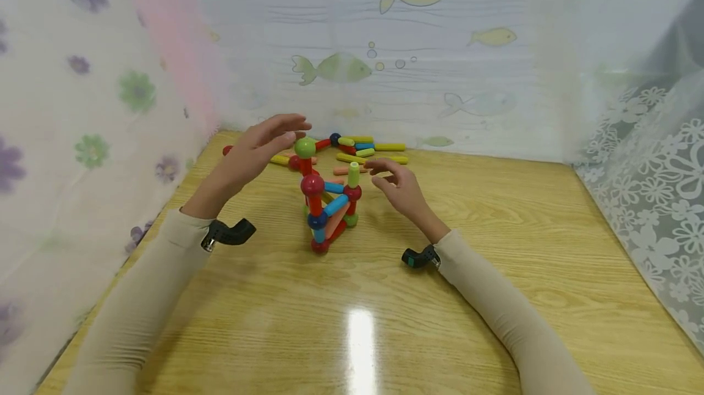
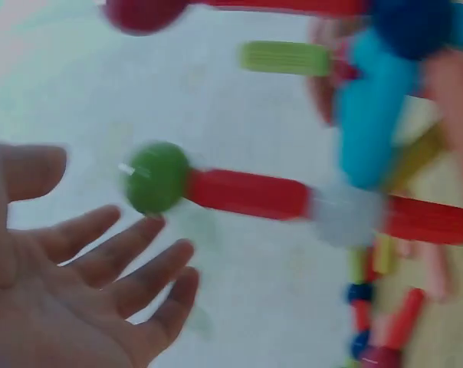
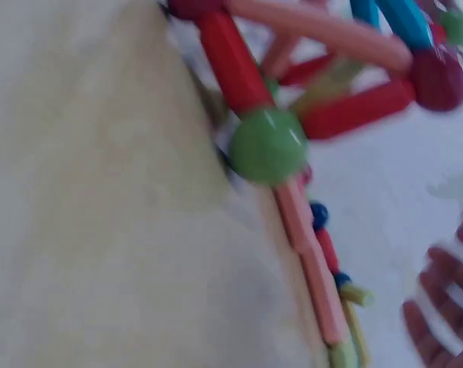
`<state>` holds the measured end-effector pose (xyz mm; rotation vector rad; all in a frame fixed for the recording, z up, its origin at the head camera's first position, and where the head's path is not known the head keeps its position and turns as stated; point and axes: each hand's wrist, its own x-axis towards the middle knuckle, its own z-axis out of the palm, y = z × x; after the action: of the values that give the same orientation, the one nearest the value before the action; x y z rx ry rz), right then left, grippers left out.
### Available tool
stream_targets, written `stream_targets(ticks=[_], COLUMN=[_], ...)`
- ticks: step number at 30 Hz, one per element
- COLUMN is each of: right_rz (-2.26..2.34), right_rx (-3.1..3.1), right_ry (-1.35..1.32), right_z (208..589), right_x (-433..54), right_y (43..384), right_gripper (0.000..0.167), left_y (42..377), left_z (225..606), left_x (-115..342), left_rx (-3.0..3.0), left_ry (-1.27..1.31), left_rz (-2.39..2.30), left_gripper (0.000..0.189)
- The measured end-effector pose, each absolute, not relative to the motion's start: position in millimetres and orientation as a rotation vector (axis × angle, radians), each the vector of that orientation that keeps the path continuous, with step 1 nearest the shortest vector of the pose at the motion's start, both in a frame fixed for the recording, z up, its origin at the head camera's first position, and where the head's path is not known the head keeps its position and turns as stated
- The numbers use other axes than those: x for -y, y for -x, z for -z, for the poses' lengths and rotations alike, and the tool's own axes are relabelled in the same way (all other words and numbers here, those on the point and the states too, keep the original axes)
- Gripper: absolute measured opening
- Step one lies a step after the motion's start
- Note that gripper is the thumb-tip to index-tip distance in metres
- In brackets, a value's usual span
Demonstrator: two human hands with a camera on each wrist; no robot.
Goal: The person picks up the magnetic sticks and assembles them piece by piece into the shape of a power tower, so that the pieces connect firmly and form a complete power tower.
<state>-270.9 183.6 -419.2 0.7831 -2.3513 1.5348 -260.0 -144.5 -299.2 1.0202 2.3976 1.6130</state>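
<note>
A structure of colored rods and balls stands upright on the table, with a dark red ball at one near corner and a navy ball under it. My left hand hovers by the green ball that tops a red rod. In the left wrist view its fingers spread loosely beside that ball, holding nothing; whether a fingertip touches it I cannot tell. To the right, my right hand floats close to a short light-green rod standing on the structure. Its fingers are slightly bent around nothing.
Behind the structure lie loose pieces, among them a yellow rod, a salmon rod and a navy ball. A fish-print curtain borders the wooden table at the back. Patterned cloths hang at both sides.
</note>
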Motion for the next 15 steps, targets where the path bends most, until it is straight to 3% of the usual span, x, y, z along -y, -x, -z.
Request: stream_targets(ticks=[3, 7, 12, 15], right_rz=[-1.344, -1.061, -0.835, -0.790], right_rx=[2.486, 2.677, 2.807, 2.810], right_ry=[-0.631, -0.545, -0.609, -0.736], right_z=[416.9, 417.5, 420.3, 419.6], right_x=[-187.6, -190.2, -189.6, -184.4], right_y=[290.9, 316.7, 332.7, 336.8], right_gripper=[0.036, 0.041, 0.043, 0.043], left_y=[256.4, 250.1, 244.3, 243.3], left_z=[325.6, 363.6, 394.6, 402.0], left_x=[157.0, 167.3, 157.6, 149.0], left_rx=[-2.220, -2.015, -2.025, -2.056], left_ry=[-0.981, -0.975, -0.972, -0.927], left_rz=[-1.727, -1.677, -1.498, -1.488], left_gripper=[0.053, 0.079, 0.108, 0.111])
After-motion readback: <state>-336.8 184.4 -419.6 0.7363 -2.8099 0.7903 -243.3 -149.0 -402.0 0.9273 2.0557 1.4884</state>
